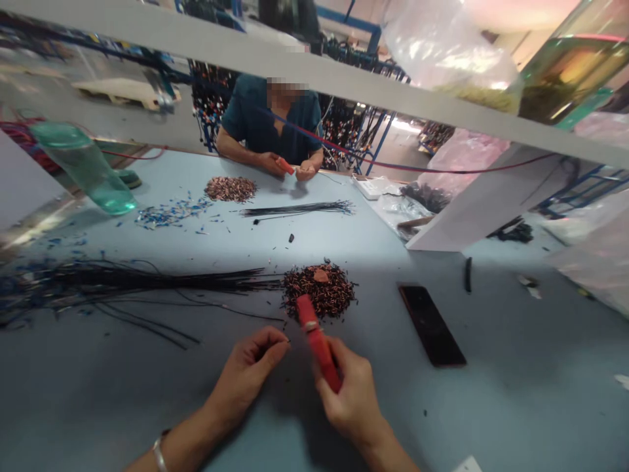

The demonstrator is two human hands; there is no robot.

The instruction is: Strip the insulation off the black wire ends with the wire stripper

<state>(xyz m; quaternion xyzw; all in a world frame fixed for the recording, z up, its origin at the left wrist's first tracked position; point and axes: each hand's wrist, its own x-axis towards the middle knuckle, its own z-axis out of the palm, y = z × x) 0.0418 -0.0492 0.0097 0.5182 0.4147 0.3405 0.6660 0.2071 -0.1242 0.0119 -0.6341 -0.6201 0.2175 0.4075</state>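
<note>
Grey-blue tabletop; cable-hung racks behind.

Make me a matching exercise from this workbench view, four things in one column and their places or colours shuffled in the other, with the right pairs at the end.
Things:
1. Red tool
2. Phone
3. Bottle
4. Nearer bundle of black wires

Places or colours:
A. See-through green
B. Stretching left from the pile of short dark pieces
C. Gripped in the right hand
D. Lying flat, to the right of that hand

Right pairs: 1-C, 2-D, 3-A, 4-B
</note>
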